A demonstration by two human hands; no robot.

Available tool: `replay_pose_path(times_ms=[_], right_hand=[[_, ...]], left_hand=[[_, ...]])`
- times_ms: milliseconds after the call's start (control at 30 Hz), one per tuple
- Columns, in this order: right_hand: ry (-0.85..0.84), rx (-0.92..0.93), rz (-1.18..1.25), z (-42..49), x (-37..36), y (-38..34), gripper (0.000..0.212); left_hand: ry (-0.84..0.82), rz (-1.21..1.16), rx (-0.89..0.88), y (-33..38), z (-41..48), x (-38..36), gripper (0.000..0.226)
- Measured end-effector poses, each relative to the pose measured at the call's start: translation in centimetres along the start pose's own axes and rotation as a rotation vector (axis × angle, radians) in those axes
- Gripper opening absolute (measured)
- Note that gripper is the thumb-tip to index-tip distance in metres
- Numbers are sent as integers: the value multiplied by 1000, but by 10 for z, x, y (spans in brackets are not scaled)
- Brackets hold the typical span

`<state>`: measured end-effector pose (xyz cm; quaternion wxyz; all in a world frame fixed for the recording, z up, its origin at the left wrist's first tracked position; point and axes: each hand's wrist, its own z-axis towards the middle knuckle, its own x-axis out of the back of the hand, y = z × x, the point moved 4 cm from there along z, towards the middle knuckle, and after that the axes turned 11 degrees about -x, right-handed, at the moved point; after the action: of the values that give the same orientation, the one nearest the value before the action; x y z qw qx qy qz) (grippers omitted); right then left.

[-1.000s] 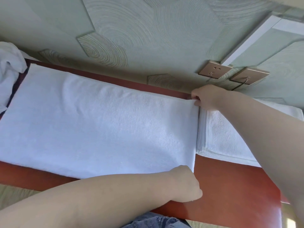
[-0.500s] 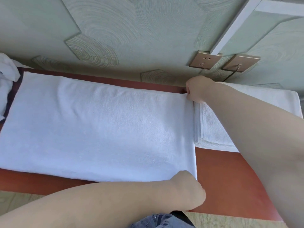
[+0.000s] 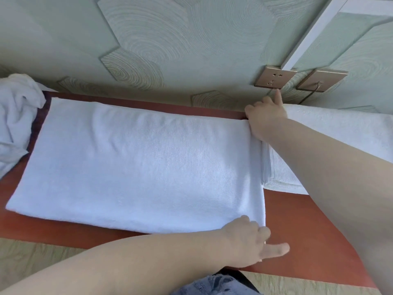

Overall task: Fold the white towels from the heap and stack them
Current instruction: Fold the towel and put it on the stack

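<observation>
Versus half a second ago: both fists are loosening, each index finger now sticking out straight. The left hand (image 3: 246, 243) is sitting at the towel's (image 3: 138, 167) corner by the table's (image 3: 308, 231) front edge, the right hand (image 3: 263, 120) at the corner by the table's back edge. Their other fingers are curling there; whether they are pinching the towel cannot be told. The towel is lying flat mid-table, its long axis running along the table's length.

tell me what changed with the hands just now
The left hand stuck its index finger out along the table, the right hand pointed its index up the wall. Other fingers stay curled on the towel at its right corners; grip unclear. It, the folded stack and the heap lie unmoved.
</observation>
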<state>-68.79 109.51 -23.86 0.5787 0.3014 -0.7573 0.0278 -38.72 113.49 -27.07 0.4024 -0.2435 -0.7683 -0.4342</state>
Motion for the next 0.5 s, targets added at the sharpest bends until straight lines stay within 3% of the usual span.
replay_pose_path(times_ms=[67,100,133,200,300,400,500], right_hand=[[152,63,143,-20,1,-18,43],[192,120,242,-35,0,-33,47],[194,191,319,-52,-4,-51,52],[94,299,358,-79,-24,-84,66],[7,190,319,-94,-64,-93,77],[33,42,317,-91,-75,-81,78],[-8,-18,294,-93,-67,-91,80]], left_hand=[[209,79,169,0,-38,21,53],[379,101,270,-18,-61,20,51],[442,72,351,-30,-81,8,50],[513,20,586,-54,-131,-8,57],[412,-64,935,-90,-207,-43,82],[347,-115,998,-89,-228,-61,91],[460,-150,955,-91,-230,-59,87]])
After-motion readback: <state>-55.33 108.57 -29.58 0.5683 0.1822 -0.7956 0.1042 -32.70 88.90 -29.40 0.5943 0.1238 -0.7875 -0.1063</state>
